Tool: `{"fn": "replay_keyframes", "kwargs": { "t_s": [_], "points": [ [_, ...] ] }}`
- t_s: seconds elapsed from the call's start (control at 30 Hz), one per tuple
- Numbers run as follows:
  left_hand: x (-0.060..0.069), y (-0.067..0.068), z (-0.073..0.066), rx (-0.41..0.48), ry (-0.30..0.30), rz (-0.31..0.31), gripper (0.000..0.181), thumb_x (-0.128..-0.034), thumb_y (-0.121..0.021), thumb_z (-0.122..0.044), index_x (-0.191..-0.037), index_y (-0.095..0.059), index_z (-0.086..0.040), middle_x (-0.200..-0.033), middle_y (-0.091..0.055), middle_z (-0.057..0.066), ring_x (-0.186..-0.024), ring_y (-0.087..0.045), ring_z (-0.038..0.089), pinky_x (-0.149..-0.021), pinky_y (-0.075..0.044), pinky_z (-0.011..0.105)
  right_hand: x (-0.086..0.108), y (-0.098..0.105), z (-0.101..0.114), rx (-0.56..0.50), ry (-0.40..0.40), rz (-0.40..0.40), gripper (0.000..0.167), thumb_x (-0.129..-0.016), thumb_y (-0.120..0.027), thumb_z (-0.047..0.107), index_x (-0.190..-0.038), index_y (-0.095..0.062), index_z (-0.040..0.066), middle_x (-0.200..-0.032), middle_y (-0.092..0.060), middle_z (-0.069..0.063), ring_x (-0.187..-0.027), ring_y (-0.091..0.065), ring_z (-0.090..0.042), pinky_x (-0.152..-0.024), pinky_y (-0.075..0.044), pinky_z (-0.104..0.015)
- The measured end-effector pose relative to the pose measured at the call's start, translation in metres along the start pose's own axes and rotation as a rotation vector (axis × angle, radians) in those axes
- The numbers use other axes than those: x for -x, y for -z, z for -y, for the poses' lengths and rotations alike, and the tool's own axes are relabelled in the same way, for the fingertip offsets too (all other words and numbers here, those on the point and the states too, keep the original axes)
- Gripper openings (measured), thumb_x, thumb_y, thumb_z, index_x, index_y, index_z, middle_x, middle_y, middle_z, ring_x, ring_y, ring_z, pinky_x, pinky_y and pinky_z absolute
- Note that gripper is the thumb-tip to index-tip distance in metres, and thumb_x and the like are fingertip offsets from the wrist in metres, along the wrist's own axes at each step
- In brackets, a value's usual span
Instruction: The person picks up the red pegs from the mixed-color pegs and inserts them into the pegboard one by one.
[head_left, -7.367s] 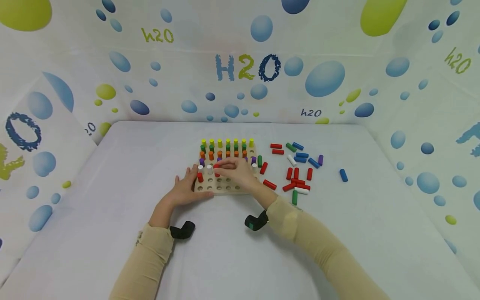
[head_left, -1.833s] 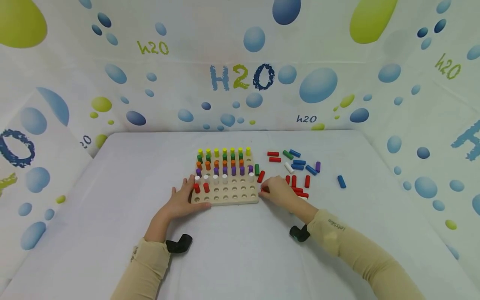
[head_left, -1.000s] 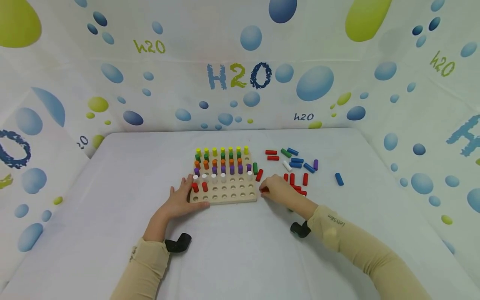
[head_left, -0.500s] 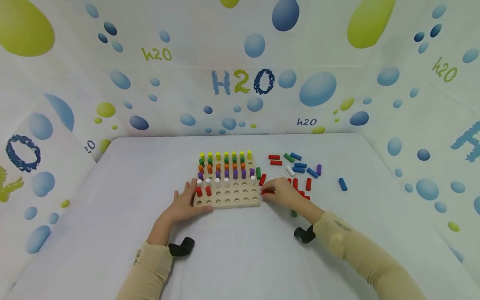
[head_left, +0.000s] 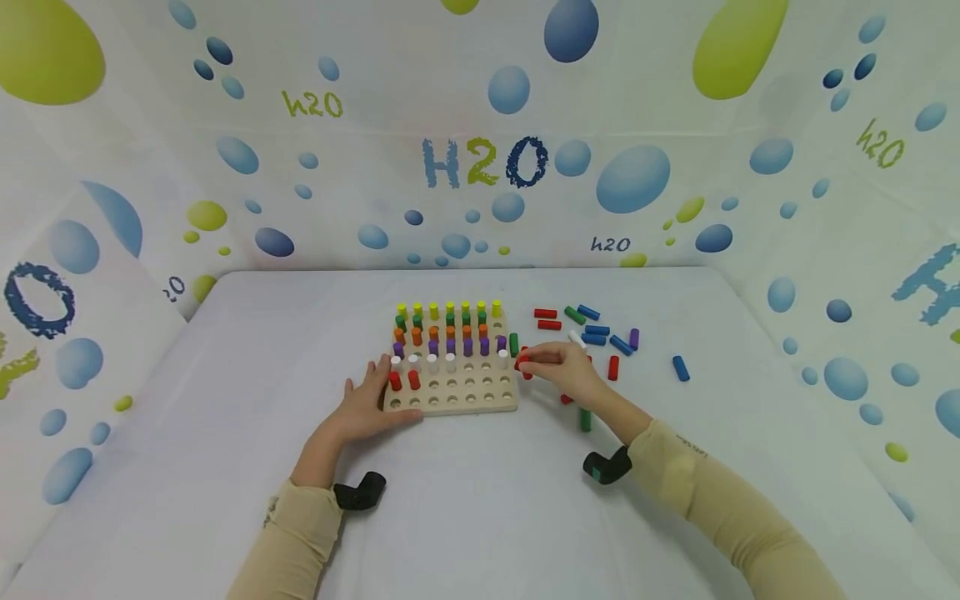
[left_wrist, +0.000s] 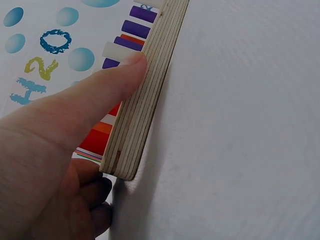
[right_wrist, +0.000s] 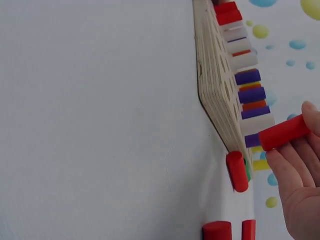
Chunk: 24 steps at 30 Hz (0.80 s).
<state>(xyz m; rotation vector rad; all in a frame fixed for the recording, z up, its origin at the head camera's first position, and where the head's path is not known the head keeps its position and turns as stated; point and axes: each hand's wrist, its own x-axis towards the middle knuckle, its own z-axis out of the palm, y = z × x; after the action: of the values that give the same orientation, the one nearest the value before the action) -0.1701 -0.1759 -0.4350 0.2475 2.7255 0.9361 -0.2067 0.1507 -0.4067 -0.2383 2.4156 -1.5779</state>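
A wooden pegboard [head_left: 468,400] lies on the table, with rows of yellow, green, orange, purple and white pegs standing in it. Two red pegs [head_left: 414,380] stand at the left of a nearer row. My left hand [head_left: 363,408] holds the board's near left corner; in the left wrist view its thumb [left_wrist: 115,80] presses the plywood edge. Just off the board's right side, my right hand [head_left: 570,371] pinches a red peg [right_wrist: 285,132] between thumb and fingers, raised above the table. Another red peg [right_wrist: 237,171] lies beneath it beside the board.
Loose red, blue, green, white and purple pegs lie scattered right of the board. One blue peg [head_left: 680,368] rests apart, farther right. A green peg [head_left: 513,344] lies against the board's right side. Partly under my right forearm is another green peg [head_left: 586,419].
My right hand has lifted the red peg off the table and up a little. Since the oldest frame, a second red peg stands in its row. My left hand stays at the corner.
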Motion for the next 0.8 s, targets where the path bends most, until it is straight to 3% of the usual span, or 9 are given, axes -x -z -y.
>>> {"fn": "replay_keyframes", "kwargs": {
  "t_s": [0.33,0.67,0.8],
  "points": [
    [0.001,0.001,-0.001,-0.001,0.008,0.002,0.113,-0.0711,-0.069,-0.056,-0.145,-0.004,0.001,-0.151,-0.006,0.020,-0.138,0.003,0.033,-0.105,0.012,0.054,-0.003,-0.011,0.007,-0.134,-0.039,-0.005,0.031,-0.082,-0.069,0.023,-0.110,-0.066,0.010,-0.107,-0.066,-0.005,-0.099,-0.060,-0.018,-0.088,-0.048,-0.032],
    [0.002,0.002,-0.002,0.001,0.005,0.003,0.113,-0.0715,-0.069,-0.055,-0.145,-0.004,0.001,-0.151,-0.006,0.020,-0.138,0.003,0.034,-0.105,0.012,0.055,-0.008,-0.033,0.023,-0.224,0.024,0.057,0.031,-0.084,-0.067,0.015,-0.112,-0.063,0.001,-0.106,-0.066,-0.009,-0.097,-0.061,-0.017,-0.087,-0.048,-0.029],
    [0.001,0.002,-0.002,0.003,0.004,0.002,0.113,-0.0716,-0.069,-0.055,-0.145,-0.005,0.002,-0.151,-0.006,0.020,-0.138,0.003,0.034,-0.105,0.012,0.055,-0.012,-0.042,0.027,-0.225,0.022,0.066,0.030,-0.084,-0.067,0.016,-0.110,-0.065,0.002,-0.104,-0.067,-0.008,-0.095,-0.062,-0.016,-0.085,-0.049,-0.028]
  ]
}}
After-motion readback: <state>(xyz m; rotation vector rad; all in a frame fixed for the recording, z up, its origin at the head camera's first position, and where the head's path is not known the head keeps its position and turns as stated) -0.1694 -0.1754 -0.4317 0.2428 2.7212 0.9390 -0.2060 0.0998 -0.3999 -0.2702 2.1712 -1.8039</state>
